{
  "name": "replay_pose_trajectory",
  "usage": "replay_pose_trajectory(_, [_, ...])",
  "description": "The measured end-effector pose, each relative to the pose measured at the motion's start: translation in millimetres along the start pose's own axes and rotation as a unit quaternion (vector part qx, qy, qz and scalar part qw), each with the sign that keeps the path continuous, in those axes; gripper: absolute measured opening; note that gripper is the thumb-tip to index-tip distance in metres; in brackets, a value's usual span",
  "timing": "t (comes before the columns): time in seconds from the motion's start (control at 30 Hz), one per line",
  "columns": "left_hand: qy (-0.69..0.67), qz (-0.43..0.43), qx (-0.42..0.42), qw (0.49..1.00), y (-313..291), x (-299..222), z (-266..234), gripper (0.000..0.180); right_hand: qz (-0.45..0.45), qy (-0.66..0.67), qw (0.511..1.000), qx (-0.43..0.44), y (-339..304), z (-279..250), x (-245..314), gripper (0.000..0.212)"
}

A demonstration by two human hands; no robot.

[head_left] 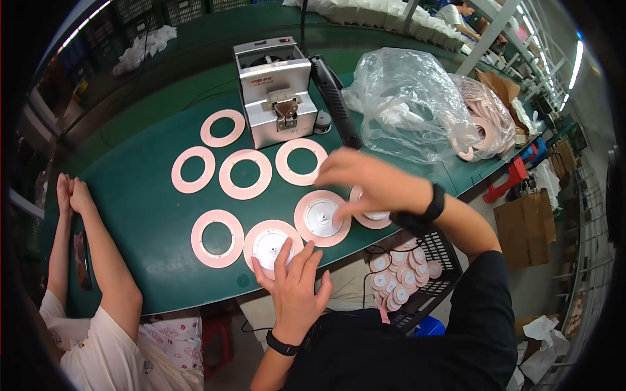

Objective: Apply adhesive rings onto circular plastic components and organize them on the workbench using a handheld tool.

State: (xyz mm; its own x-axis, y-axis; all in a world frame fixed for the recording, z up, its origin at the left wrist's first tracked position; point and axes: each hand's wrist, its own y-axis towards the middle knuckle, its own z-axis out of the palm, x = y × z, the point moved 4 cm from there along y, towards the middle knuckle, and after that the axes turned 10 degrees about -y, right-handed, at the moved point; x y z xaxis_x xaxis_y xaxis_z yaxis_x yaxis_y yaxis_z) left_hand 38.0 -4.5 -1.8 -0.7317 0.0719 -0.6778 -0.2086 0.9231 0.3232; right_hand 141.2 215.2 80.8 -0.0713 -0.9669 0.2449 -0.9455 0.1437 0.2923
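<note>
My left hand (293,283) lies with fingers spread on a pink ring with a silver round plate (268,242) in its middle. My right hand (372,179) reaches over a second pink ring with a silver plate (317,210), its thumb at the plate's edge and the other fingers bent apart from it. Nothing shows between those fingers. Beneath this hand, a third ring with a silver plate (371,222) is partly hidden. Several pink rings with open centres (245,190) lie flat on the green table, one of them (218,264) left of my left hand.
A silver box-shaped machine (277,107) stands at the back, a black electric screwdriver (336,98) hanging beside it. Clear plastic bags (407,98) lie at the back right. A black crate (450,257) below the edge holds finished-looking discs (404,277). Another person's clasped hands (73,194) rest at left.
</note>
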Motion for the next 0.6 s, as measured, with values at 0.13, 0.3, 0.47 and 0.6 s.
replay_pose_trajectory(0.13, [0.013, 0.008, -0.004, 1.000, -2.8, -0.3, -2.2, 0.041, 0.255, -0.116, 0.960, 0.015, -9.5, -88.2, -71.0, 0.021])
replay_pose_trajectory(0.3, [0.009, 0.029, 0.000, 1.000, -2.1, -5.3, 2.1, 0.042, 0.422, -0.397, 0.804, 0.138, -96.8, -106.7, -253.9, 0.027])
replay_pose_trajectory(0.47, [0.022, 0.029, -0.007, 0.999, -3.5, -0.4, 0.6, 0.043, 0.392, -0.283, 0.860, 0.164, -98.6, -60.6, -296.9, 0.049])
replay_pose_trajectory(0.6, [0.028, 0.030, -0.007, 0.999, -3.6, -0.9, -0.6, 0.043, 0.445, -0.190, 0.829, 0.280, -81.9, -45.4, -261.5, 0.071])
